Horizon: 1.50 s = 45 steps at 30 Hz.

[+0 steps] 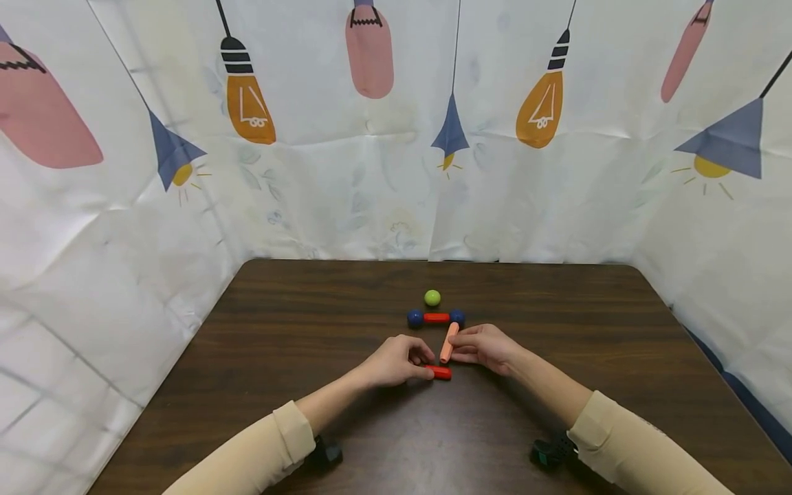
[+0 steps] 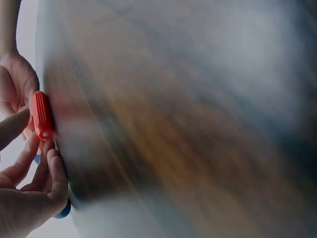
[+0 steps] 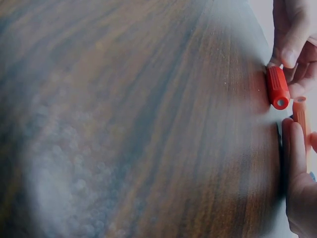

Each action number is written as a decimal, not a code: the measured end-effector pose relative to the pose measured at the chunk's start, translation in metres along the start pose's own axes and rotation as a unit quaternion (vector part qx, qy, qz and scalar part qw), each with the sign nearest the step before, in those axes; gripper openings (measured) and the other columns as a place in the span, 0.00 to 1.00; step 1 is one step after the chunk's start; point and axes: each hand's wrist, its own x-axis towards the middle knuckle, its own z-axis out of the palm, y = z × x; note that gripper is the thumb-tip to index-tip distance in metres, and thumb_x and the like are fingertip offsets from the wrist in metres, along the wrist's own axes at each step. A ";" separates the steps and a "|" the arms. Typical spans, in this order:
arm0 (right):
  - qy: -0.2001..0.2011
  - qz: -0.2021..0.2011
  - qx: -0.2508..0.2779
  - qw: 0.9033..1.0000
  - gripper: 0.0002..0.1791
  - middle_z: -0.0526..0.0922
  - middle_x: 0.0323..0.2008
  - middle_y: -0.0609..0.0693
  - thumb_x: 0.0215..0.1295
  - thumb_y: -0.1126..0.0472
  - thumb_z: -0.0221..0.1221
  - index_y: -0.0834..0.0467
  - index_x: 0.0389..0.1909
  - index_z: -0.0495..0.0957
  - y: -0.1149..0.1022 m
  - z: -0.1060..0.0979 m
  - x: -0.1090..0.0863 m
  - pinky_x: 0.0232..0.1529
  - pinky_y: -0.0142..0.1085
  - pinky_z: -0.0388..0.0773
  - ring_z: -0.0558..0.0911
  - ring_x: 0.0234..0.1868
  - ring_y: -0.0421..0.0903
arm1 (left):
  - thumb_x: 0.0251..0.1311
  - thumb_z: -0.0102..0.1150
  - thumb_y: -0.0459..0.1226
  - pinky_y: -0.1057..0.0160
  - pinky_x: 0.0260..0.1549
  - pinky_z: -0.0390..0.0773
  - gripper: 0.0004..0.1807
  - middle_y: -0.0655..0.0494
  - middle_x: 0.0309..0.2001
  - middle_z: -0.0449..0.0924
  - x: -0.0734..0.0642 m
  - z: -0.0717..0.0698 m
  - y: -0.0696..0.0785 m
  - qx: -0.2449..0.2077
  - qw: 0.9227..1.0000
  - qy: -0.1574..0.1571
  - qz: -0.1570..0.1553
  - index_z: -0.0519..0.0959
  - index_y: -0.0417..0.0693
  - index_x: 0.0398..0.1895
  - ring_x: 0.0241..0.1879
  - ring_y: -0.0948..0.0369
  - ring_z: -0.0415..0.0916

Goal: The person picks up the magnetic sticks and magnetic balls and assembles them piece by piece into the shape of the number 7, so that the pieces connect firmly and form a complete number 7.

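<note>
My left hand point(image 1: 396, 359) pinches a short red rod point(image 1: 440, 372) near its left end, close over the table. In the right wrist view the same ribbed rod shows a small silvery spot on its end. A longer light-orange rod point(image 1: 449, 342), slanted, is held by my right hand point(image 1: 485, 347) between thumb and fingers. Its lower end comes close to the red rod. Its upper end overlaps the right one of two blue balls point(image 1: 415, 318). Between those balls lies another red rod point(image 1: 436, 317), making a straight bar.
A green ball point(image 1: 432, 298) sits just behind the bar on the dark wooden table point(image 1: 309, 302). Printed white curtains point(image 1: 346, 199) hang around the back and sides. Dark straps with small devices point(image 1: 547, 454) are on both wrists.
</note>
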 end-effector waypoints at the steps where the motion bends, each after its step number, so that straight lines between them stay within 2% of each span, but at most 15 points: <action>1: 0.001 0.002 0.002 1.000 0.22 0.86 0.42 0.58 0.75 0.69 0.57 0.81 0.61 0.69 0.000 0.000 0.000 0.51 0.40 0.82 0.88 0.43 0.47 | 0.59 0.76 0.39 0.62 0.42 0.77 0.12 0.62 0.39 0.84 0.001 0.001 0.000 0.001 1.000 -0.001 -0.001 0.86 0.48 0.44 0.39 0.63 0.77; 15: 0.000 0.004 0.006 1.000 0.21 0.87 0.40 0.58 0.75 0.69 0.58 0.81 0.60 0.70 -0.002 0.000 -0.001 0.50 0.39 0.82 0.88 0.42 0.46 | 0.55 0.78 0.36 0.66 0.39 0.76 0.11 0.64 0.34 0.83 0.005 0.003 0.003 0.034 0.999 -0.013 0.026 0.86 0.49 0.40 0.36 0.66 0.76; 24: -0.006 0.007 0.001 1.000 0.24 0.87 0.42 0.58 0.76 0.67 0.57 0.81 0.63 0.67 -0.003 0.000 -0.002 0.50 0.39 0.82 0.88 0.43 0.46 | 0.55 0.78 0.34 0.67 0.33 0.75 0.09 0.65 0.31 0.81 0.005 0.004 0.004 0.033 0.999 -0.021 0.023 0.87 0.49 0.37 0.31 0.68 0.74; 36: 0.004 0.014 -0.001 1.000 0.25 0.87 0.42 0.57 0.76 0.67 0.58 0.81 0.64 0.67 -0.003 0.000 -0.002 0.50 0.40 0.82 0.88 0.43 0.46 | 0.57 0.76 0.33 0.68 0.28 0.74 0.09 0.66 0.27 0.80 0.001 0.002 0.005 0.040 0.998 -0.039 0.028 0.89 0.46 0.40 0.26 0.68 0.73; 45: 0.008 0.016 -0.001 1.000 0.25 0.87 0.42 0.58 0.76 0.66 0.58 0.80 0.64 0.67 -0.004 0.000 -0.001 0.50 0.40 0.82 0.88 0.43 0.46 | 0.61 0.72 0.32 0.67 0.29 0.75 0.06 0.64 0.28 0.79 -0.005 0.000 0.009 0.034 0.998 -0.055 0.027 0.87 0.45 0.41 0.27 0.67 0.74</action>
